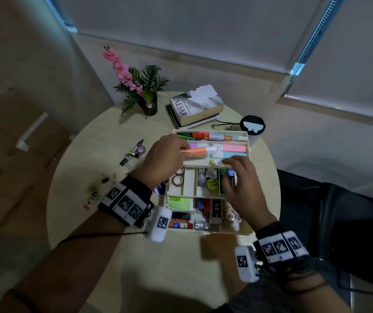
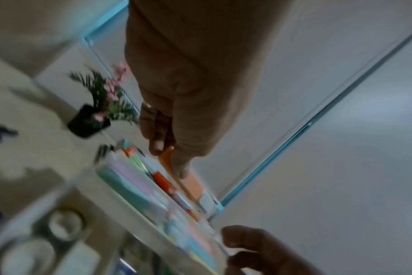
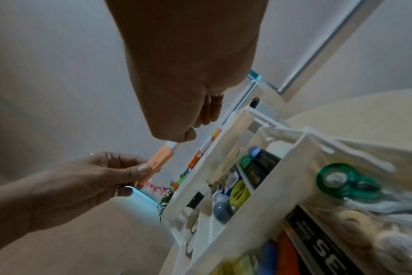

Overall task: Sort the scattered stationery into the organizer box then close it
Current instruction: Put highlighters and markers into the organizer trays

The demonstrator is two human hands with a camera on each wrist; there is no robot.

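Note:
The cream organizer box [image 1: 210, 232] stands open on the round table, its tiers spread and full of stationery. My left hand [image 1: 185, 152] pinches an orange highlighter [image 1: 197, 152] with a white cap and holds it level over the top tray [image 1: 203, 165], among pastel highlighters. The left wrist view shows the left hand [image 2: 169, 158] on the highlighter [image 2: 191, 184]. My right hand [image 1: 228, 161] hovers with curled fingers at that tray's front rim. In the right wrist view the right hand [image 3: 195, 128] shows nothing in its fingers, and the left hand [image 3: 139, 173] holds the highlighter [image 3: 159, 160].
Loose clips [image 1: 104, 184] lie at the table's left, with a binder clip [image 1: 124, 161], a pen and purple tape [image 1: 139, 150] beyond them. At the back stand a flower pot [image 1: 149, 107], stacked books [image 1: 197, 107], glasses [image 1: 224, 126] and a black-lidded cup [image 1: 252, 124].

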